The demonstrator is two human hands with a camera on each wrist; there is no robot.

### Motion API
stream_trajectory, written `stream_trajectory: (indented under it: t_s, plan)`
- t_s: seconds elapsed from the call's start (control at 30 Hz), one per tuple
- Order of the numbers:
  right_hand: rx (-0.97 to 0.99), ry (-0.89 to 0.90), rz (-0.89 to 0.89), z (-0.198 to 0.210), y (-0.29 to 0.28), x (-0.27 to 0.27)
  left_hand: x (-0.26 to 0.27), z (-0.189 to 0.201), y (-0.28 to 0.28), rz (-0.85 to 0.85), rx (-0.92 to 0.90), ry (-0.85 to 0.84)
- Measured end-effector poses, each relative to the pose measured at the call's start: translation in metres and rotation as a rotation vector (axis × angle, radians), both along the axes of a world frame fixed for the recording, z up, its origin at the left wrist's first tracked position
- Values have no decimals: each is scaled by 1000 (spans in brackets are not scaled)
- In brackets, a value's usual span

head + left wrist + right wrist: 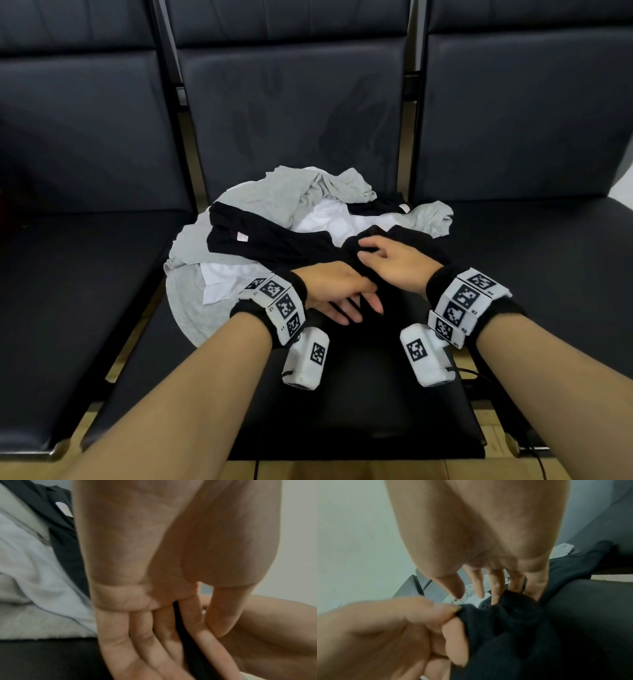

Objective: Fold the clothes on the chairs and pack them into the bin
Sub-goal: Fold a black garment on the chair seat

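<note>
Pinching a fold of the black garment point(349, 260), the left hand point(334, 291) gripped it between thumb and forefinger (clearest in the right wrist view), other fingers straight. The right hand point(394, 260) lay on the same cloth, fingers loosely curled, grip unclear. Garment sat atop the pile of clothes point(260, 219) on the middle chair point(291, 102). Looked soft, light, limp; best taken by an edge or shoulder seams. No bin visible.

Black wristbands point(510, 308) with checkered marker blocks point(282, 305)
</note>
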State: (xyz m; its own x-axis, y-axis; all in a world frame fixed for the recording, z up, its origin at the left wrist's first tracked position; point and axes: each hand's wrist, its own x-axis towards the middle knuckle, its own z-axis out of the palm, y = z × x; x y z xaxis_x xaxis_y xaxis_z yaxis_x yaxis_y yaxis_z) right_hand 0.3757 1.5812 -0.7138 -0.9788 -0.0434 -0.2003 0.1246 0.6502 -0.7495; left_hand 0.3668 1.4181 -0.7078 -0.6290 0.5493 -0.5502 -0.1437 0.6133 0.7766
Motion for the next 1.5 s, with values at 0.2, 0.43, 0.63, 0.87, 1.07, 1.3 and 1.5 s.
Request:
stream_trajectory:
  t_s: [0.2,0.43,0.63,0.87,1.07,1.3,1.5]
  plan:
    - [193,-86,106,-10,4,2,-8,3,-15,-13,-125,121]
    - [118,44,35,0,8,-1,-31,-1,-51,318,-244,568]
    - [18,321,-150,13,19,-3,-21,-10,-51,120,-682,668]
    - [-197,566,-369,28,50,1,-22,9,-47,356,-550,887]
    - [34,223,-248,28,85,6,-19,24,-51,463,-256,956]
    - [213,104,0,41,86,29,-3,45,-47,454,369,573]
    - [177,277,77,44,74,35,10,55,-36,267,464,350]
